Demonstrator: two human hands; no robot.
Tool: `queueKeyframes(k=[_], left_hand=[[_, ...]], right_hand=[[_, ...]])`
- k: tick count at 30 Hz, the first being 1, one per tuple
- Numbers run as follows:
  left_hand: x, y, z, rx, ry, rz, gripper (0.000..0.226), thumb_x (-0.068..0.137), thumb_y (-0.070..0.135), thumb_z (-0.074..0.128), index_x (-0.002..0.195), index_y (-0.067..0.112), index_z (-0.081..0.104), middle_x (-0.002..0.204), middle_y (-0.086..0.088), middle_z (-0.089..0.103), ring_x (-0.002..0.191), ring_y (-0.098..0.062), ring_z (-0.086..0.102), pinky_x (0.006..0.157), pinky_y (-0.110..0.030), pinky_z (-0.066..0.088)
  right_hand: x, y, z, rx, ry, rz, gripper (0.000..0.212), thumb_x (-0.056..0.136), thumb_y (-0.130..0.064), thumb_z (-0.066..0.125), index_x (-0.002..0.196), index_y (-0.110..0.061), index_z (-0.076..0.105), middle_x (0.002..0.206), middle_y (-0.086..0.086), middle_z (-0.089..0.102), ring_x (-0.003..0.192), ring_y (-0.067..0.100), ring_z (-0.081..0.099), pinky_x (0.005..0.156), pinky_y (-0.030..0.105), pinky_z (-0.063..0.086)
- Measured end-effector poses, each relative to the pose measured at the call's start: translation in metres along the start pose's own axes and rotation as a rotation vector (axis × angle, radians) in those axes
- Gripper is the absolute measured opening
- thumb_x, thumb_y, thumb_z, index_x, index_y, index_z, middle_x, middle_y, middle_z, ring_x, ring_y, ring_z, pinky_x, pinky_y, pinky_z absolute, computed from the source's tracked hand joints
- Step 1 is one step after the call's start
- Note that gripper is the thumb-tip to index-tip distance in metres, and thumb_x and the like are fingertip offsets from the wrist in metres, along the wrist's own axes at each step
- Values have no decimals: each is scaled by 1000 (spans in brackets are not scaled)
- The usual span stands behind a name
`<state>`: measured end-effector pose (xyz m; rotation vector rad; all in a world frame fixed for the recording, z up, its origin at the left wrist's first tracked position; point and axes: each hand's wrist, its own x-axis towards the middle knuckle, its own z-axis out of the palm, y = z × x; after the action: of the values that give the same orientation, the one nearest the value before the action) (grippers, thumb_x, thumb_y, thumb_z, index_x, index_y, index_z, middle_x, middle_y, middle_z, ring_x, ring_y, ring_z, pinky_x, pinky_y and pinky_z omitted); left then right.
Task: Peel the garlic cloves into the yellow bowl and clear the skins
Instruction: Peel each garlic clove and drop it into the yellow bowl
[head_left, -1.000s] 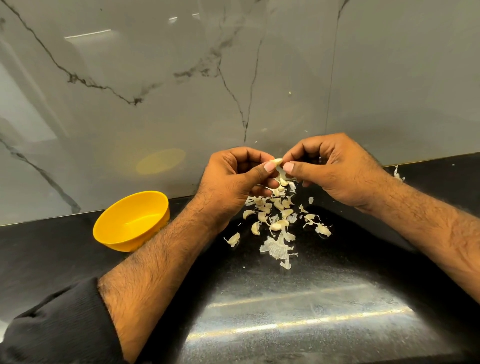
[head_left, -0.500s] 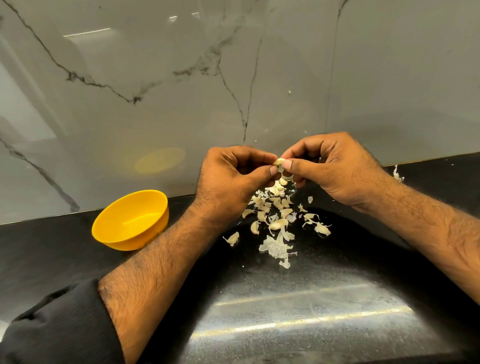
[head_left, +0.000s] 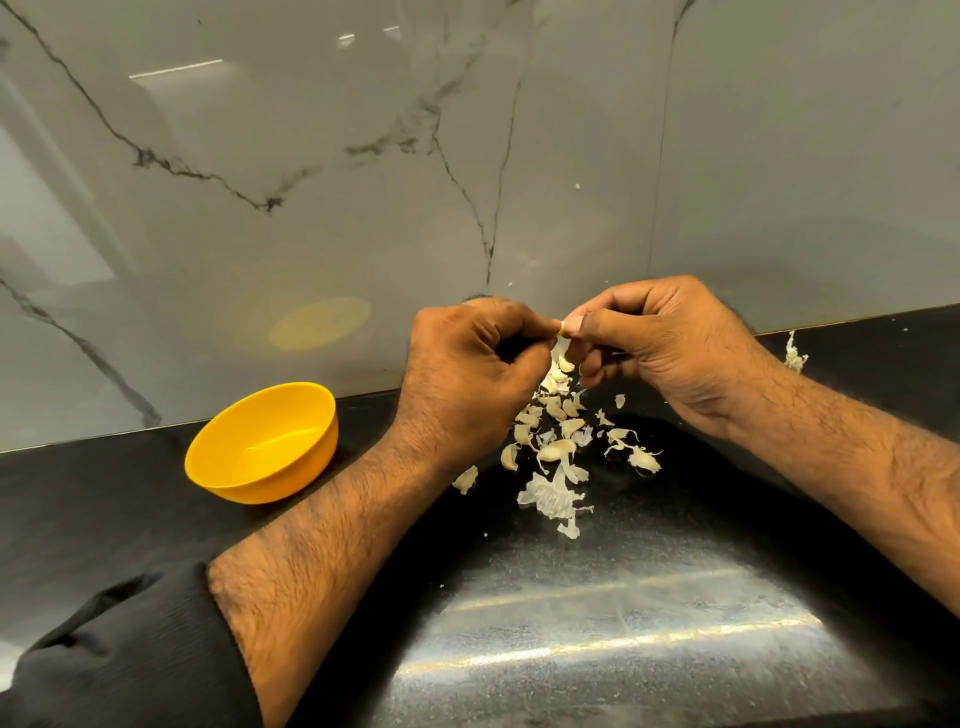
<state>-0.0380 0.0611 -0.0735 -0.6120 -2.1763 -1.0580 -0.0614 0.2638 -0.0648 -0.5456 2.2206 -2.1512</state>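
Pinching: both hands meet above the heap, holding one small garlic clove (head_left: 562, 327) between them, close to the back edge of the counter (head_left: 597, 623).
Left hand: the left hand (head_left: 467, 374) has its fingers curled in and its thumb tip pressed against the clove from the left.
Right hand: the right hand (head_left: 670, 348) has its fingers curled too, thumb and forefinger nipping the same clove from the right; only a pale tip of the clove shows between the two thumbs.
Yellow bowl: the yellow bowl (head_left: 208, 457) stands upright on the counter near the back edge, left of the left forearm and apart from it; its inside looks bare, with only a shine on the bottom and no cloves that I can make out.
Heap: a loose heap of cloves and skins (head_left: 558, 447) lies on the dark counter straight below the hands, toward the back edge; pale curved cloves and thin papery scraps are mixed, and I cannot tell which cloves are peeled.
Stray pieces: one clove piece (head_left: 466, 479) lies just left of the heap beside the left wrist; a skin scrap (head_left: 795, 357) sits by the back edge, right of the right wrist.
Wall: a glossy marble wall (head_left: 311, 156) rises from the back edge and carries a faint yellow reflection.
Sleeve: a black sleeve (head_left: 119, 660) covers the left arm at the near left corner.
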Motion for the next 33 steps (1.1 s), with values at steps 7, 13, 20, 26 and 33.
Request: queueKeyframes(k=[7, 13, 20, 26, 33], left_hand=[[5, -6, -5, -301, -29, -156, 14, 91, 6, 83, 104, 6, 80, 92, -2, 81, 85, -20, 80, 80, -40, 67], [5, -6, -7, -378, -110, -194, 16, 93, 6, 80, 109, 3, 79, 95, -7, 81, 88, -25, 80, 82, -46, 67], [5, -4, -8, -366, -140, -237, 17, 91, 8, 82, 107, 2, 79, 92, -7, 82, 85, -24, 81, 80, -46, 68], [5, -6, -6, -353, -156, -276, 23, 91, 4, 81, 114, 5, 78, 95, -7, 82, 86, -23, 81, 81, -44, 68], [3, -5, -4, -316, -180, -275, 18, 92, 4, 81, 110, 6, 80, 94, -4, 82, 85, -19, 81, 80, -40, 68]], right_hand=[[0, -2, -2, -142, -47, -50, 14, 98, -15, 71, 102, -5, 79, 87, 14, 78, 74, 24, 73, 68, 31, 63], [-2, -5, -2, -388, -39, -165, 11, 99, -22, 72, 101, -16, 80, 84, 2, 79, 73, 15, 75, 68, 25, 62], [-3, -8, -2, -488, -10, -190, 10, 98, -29, 73, 94, -22, 81, 80, -3, 77, 72, 15, 74, 69, 26, 63], [-4, -8, -1, -575, -20, -217, 10, 97, -28, 73, 92, -25, 81, 74, -9, 75, 67, 7, 70, 65, 19, 60], [-2, -5, -1, -652, -38, -238, 11, 97, -25, 72, 89, -26, 80, 70, -13, 71, 61, 0, 63, 56, 12, 51]])
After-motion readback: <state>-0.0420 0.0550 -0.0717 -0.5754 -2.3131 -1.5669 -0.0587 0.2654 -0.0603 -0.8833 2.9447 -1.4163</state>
